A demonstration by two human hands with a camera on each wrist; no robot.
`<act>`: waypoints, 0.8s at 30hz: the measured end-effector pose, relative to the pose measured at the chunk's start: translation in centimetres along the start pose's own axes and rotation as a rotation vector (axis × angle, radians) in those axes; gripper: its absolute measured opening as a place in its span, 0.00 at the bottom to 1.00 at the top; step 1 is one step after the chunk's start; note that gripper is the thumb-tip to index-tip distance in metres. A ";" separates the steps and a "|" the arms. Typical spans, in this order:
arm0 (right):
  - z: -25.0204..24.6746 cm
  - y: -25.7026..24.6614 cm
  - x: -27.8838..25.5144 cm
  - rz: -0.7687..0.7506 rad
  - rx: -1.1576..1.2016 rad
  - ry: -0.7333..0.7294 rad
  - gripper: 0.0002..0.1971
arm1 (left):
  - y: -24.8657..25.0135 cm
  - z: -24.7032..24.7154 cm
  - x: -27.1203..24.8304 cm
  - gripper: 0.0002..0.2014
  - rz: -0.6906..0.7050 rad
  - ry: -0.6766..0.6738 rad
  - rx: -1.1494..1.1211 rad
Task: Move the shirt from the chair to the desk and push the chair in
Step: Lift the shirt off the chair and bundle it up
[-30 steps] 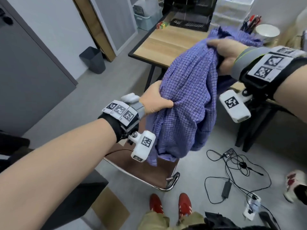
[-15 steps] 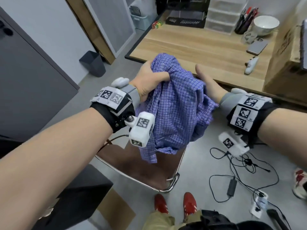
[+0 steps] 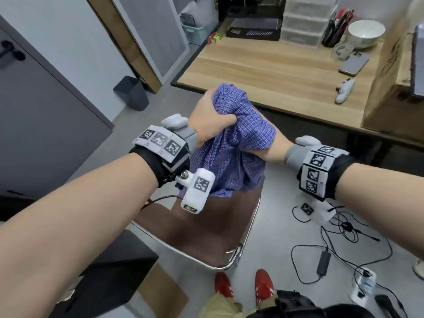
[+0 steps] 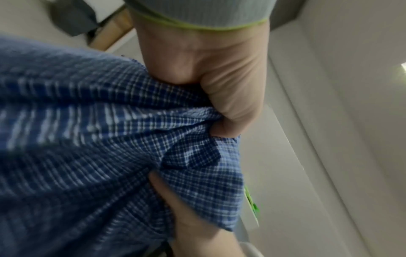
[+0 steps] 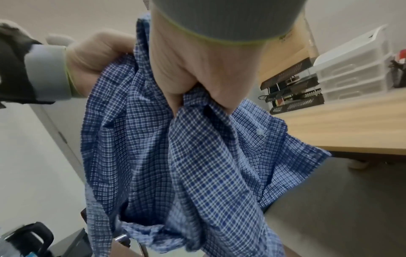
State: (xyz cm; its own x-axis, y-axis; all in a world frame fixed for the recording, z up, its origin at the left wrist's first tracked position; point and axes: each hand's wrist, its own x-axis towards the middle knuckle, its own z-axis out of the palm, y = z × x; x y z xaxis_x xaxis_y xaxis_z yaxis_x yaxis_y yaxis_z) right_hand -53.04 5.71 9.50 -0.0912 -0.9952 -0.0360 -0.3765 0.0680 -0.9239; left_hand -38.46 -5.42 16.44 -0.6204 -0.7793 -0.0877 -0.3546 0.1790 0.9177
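Note:
A blue checked shirt (image 3: 236, 143) hangs bunched in the air above the brown chair seat (image 3: 206, 228), short of the wooden desk (image 3: 270, 72). My left hand (image 3: 211, 120) grips its upper left part in a fist; in the left wrist view the fingers (image 4: 228, 104) curl into the cloth (image 4: 87, 139). My right hand (image 3: 273, 150) clutches the shirt's lower right side from underneath. The right wrist view shows that hand (image 5: 197, 76) bunching the fabric (image 5: 197, 165), with the left hand (image 5: 96, 53) behind it. The shirt's hem hangs just over the seat.
The desk carries a phone (image 3: 353, 65), a white remote (image 3: 344, 90), a bowl (image 3: 364, 33), a pen cup, clear drawers (image 3: 302, 21) and a cardboard box (image 3: 394, 88) on the right. Cables and a power strip (image 3: 332, 255) lie on the floor at right. A grey bin (image 3: 132, 92) stands by the wall.
The shirt has been gathered from a long hanging drape into a tight bundle. My right hand came down from the shirt's top to its lower right side; my left hand rose to the top.

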 end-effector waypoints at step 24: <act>-2.6 -0.9 5.9 0.191 0.349 0.089 0.33 | -3.9 -2.4 4.1 0.31 -0.002 -0.057 -0.074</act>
State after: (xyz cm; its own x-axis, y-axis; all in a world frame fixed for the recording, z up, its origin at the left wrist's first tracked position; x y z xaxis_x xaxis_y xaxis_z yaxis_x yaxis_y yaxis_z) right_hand -55.62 0.00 11.09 -0.2148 -0.9560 -0.2000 -0.0109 0.2072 -0.9782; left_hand -37.90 -10.72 13.40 -0.6594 -0.7437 -0.1095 -0.3046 0.1312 0.9434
